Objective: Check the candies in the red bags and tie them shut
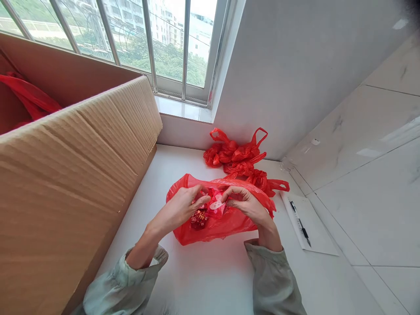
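Observation:
An open red plastic bag (213,231) lies spread on the white table, with small wrapped items inside it. One is a pink-and-red packet (216,204); beside it is a dark red patterned packet (199,218). My left hand (185,203) reaches over the bag's left part, its fingers apart and nothing seen between them. From the right, my right hand (244,204) has its thumb and forefinger at the edge of the pink packet, pinched close together. The bag's far edge rises behind both hands.
Several knotted red bags (241,155) sit against the wall behind. A large cardboard box (78,175) with red plastic inside stands at the left. At the right, a pen (300,223) lies on white paper (316,232) by the tiled wall.

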Action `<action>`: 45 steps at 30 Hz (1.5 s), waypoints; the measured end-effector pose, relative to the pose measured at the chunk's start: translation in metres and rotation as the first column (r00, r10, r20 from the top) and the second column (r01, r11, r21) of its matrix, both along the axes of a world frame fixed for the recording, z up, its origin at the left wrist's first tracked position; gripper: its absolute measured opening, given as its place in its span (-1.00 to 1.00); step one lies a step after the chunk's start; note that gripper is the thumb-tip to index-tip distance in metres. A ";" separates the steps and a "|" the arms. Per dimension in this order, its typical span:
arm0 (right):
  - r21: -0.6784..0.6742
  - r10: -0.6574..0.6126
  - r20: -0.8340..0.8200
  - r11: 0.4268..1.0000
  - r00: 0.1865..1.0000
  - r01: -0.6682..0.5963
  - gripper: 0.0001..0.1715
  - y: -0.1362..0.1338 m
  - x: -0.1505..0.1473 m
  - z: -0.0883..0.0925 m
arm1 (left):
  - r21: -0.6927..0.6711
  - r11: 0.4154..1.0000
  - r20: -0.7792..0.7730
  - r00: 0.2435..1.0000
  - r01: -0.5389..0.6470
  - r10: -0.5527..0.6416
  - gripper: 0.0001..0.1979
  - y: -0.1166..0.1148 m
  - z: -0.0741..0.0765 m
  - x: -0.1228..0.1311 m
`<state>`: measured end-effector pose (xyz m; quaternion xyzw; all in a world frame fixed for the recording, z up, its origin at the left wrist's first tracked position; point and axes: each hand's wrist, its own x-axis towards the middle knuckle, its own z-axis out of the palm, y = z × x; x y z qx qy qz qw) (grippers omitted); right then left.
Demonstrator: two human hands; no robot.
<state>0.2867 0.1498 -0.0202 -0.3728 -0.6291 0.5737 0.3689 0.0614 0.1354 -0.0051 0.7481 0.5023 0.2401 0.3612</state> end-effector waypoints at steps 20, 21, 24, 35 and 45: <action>0.055 -0.084 0.101 0.995 0.991 0.079 -0.85 -0.007 -0.001 0.010 | -0.016 0.999 0.026 0.999 0.029 -0.029 -0.62 0.002 0.009 -0.004; 0.033 -0.074 0.090 0.997 0.993 0.072 -0.84 -0.006 -0.001 0.010 | -0.006 0.999 0.022 0.999 0.045 -0.045 -0.62 0.002 0.009 -0.004; -0.022 -0.060 0.052 0.998 0.997 0.061 -0.79 -0.006 -0.002 0.007 | 0.000 0.995 0.037 0.994 0.100 -0.100 -0.62 0.002 0.009 -0.005; -0.063 -0.060 0.044 0.996 0.997 0.063 -0.72 -0.008 -0.007 0.009 | -0.014 1.000 0.148 0.989 -0.014 0.015 -0.60 -0.002 0.015 -0.005; -0.063 -0.049 0.093 0.997 0.994 0.055 -0.70 -0.011 -0.005 0.014 | -0.061 0.998 0.238 0.971 -0.008 0.023 -0.71 -0.002 0.016 -0.007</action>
